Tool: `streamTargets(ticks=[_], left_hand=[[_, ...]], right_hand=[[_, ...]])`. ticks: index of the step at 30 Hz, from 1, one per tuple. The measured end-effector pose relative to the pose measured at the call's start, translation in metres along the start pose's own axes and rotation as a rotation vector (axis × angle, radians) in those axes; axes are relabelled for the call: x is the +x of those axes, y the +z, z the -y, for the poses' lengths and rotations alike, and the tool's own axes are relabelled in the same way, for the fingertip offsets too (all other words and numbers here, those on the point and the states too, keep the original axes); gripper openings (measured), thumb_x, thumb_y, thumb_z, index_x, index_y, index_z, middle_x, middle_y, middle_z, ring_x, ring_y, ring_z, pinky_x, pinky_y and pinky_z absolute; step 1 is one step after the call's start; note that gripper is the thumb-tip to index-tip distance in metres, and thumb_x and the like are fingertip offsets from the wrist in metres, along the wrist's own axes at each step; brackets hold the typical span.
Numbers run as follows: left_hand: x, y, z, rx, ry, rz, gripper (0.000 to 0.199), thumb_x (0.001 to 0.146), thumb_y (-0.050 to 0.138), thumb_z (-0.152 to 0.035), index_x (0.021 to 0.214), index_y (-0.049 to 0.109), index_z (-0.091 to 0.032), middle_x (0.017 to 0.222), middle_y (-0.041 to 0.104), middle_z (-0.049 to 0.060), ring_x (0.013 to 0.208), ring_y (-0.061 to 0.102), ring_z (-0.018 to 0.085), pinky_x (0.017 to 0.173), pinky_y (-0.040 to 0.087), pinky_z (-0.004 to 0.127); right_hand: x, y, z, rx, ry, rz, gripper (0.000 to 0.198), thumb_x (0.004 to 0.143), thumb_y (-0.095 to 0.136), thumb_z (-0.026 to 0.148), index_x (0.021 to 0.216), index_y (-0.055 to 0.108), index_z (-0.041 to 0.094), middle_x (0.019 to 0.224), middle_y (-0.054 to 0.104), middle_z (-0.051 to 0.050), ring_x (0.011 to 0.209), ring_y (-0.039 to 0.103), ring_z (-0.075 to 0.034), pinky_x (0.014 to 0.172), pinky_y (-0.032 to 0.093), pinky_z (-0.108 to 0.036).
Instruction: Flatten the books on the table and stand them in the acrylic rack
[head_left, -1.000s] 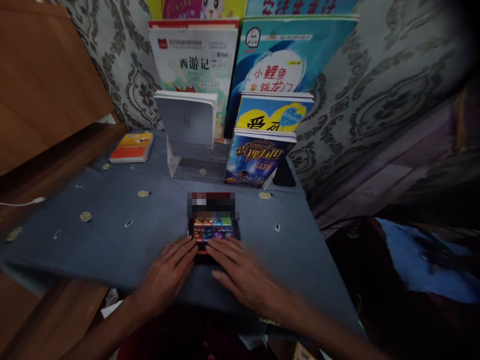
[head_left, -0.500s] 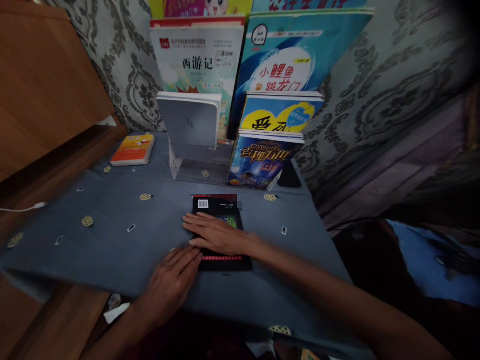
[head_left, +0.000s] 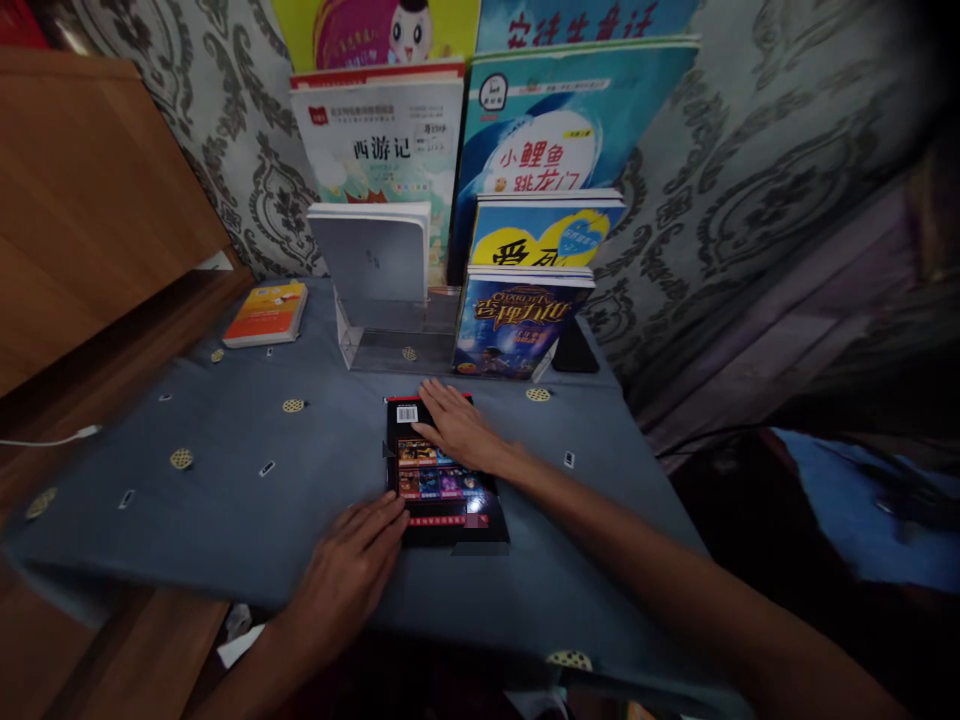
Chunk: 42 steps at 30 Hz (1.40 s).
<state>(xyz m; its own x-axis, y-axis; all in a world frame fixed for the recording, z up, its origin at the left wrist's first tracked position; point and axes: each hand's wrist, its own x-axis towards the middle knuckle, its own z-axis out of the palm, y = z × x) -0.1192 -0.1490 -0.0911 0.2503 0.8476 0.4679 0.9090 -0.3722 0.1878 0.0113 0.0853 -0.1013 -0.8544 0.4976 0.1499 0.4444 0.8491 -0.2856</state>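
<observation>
A black book [head_left: 442, 483] lies flat on the cloth-covered table, its back cover up, with a barcode at the top, rows of small colourful pictures and a red strip near the bottom. My right hand [head_left: 457, 428] rests flat across the upper right part of the cover, fingers stretched out. At the lower left edge of the book, my left hand [head_left: 360, 550] lies with fingers extended, the tips touching the cover. Neither hand grips the book.
Behind the book stands a clear acrylic stand [head_left: 390, 350] holding several upright books, among them a blue book [head_left: 517, 325] and a grey book [head_left: 367, 255]. An orange book [head_left: 266, 315] lies far left. A dark phone-like object [head_left: 576, 350] is right of the stand; a white cable [head_left: 52, 440] lies left.
My right hand has slid up and to the right over the cover, uncovering the rows of pictures. My left hand stays at the book's lower left edge. The view has shifted slightly.
</observation>
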Motion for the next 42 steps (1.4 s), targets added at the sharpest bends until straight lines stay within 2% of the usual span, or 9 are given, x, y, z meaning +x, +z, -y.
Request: streamTargets(ticks=[4,9,13,16,22,28,31,37,42], left_hand=[[0.002,-0.002,0.000,-0.016,-0.011,0.002,0.037,0.100,0.042,-0.013,0.132,0.059,-0.018,0.129,0.068,0.011,0.119,0.066,0.023,0.095,0.060,0.040],[0.008,-0.006,0.004,-0.009,0.017,0.057,0.036,0.102,0.041,-0.017,0.134,0.057,-0.018,0.132,0.066,0.011,0.120,0.064,0.023,0.094,0.058,0.041],[0.014,0.000,0.011,0.031,0.011,0.169,0.038,0.103,0.040,-0.022,0.140,0.051,-0.019,0.142,0.060,0.011,0.130,0.058,0.023,0.105,0.051,0.047],[0.022,0.010,0.019,0.051,-0.015,0.253,0.044,0.105,0.040,-0.032,0.148,0.043,-0.022,0.152,0.050,0.010,0.142,0.045,0.024,0.115,0.041,0.051],[0.052,0.026,0.043,0.057,-0.058,0.364,0.059,0.105,0.034,-0.049,0.157,0.027,-0.023,0.163,0.029,0.011,0.153,0.021,0.027,0.119,0.028,0.058],[0.070,0.031,0.059,0.108,-0.090,0.388,0.063,0.104,0.030,-0.056,0.157,0.029,-0.022,0.164,0.026,0.014,0.154,0.018,0.030,0.119,0.024,0.062],[0.071,0.032,0.060,0.111,-0.091,0.408,0.064,0.103,0.030,-0.057,0.156,0.030,-0.022,0.164,0.026,0.014,0.154,0.018,0.031,0.118,0.024,0.063],[0.070,0.027,0.054,0.102,-0.104,0.436,0.064,0.103,0.030,-0.057,0.156,0.030,-0.021,0.164,0.025,0.014,0.154,0.019,0.031,0.118,0.024,0.064],[0.051,0.023,0.040,0.083,-0.085,0.390,0.063,0.103,0.034,-0.056,0.157,0.028,-0.024,0.164,0.026,0.012,0.154,0.019,0.029,0.120,0.024,0.060]], right_hand=[[-0.024,0.003,-0.005,-0.005,0.094,-0.038,0.071,0.103,0.032,0.052,0.153,0.034,0.002,0.161,0.030,-0.023,0.152,0.021,-0.031,0.123,0.023,-0.052],[-0.059,0.004,0.001,-0.002,0.109,-0.053,0.071,0.102,0.032,0.053,0.156,0.029,0.006,0.162,0.027,-0.021,0.153,0.018,-0.030,0.123,0.023,-0.055],[-0.082,0.007,0.012,-0.021,0.091,-0.068,0.069,0.103,0.034,0.051,0.156,0.030,0.007,0.162,0.028,-0.021,0.153,0.018,-0.030,0.123,0.024,-0.055],[-0.094,0.011,0.018,-0.018,0.065,-0.109,0.070,0.102,0.039,0.049,0.158,0.026,0.009,0.162,0.028,-0.020,0.153,0.019,-0.029,0.123,0.025,-0.054],[-0.101,0.012,0.022,-0.012,0.044,-0.141,0.069,0.102,0.041,0.047,0.159,0.023,0.011,0.163,0.028,-0.019,0.153,0.020,-0.030,0.122,0.026,-0.055],[-0.100,0.007,0.024,-0.019,0.050,-0.113,0.068,0.103,0.040,0.047,0.157,0.026,0.009,0.162,0.027,-0.020,0.153,0.020,-0.030,0.121,0.027,-0.056],[-0.100,0.006,0.026,-0.021,0.064,-0.106,0.067,0.102,0.040,0.046,0.154,0.032,0.004,0.161,0.029,-0.022,0.152,0.021,-0.031,0.122,0.027,-0.055],[-0.103,0.001,0.031,-0.030,0.063,-0.098,0.065,0.100,0.047,0.043,0.154,0.036,0.008,0.160,0.034,-0.021,0.151,0.025,-0.032,0.122,0.028,-0.055],[-0.126,-0.008,0.046,-0.023,0.027,-0.048,0.067,0.099,0.052,0.048,0.154,0.037,0.013,0.161,0.031,-0.021,0.152,0.022,-0.033,0.120,0.027,-0.059]])
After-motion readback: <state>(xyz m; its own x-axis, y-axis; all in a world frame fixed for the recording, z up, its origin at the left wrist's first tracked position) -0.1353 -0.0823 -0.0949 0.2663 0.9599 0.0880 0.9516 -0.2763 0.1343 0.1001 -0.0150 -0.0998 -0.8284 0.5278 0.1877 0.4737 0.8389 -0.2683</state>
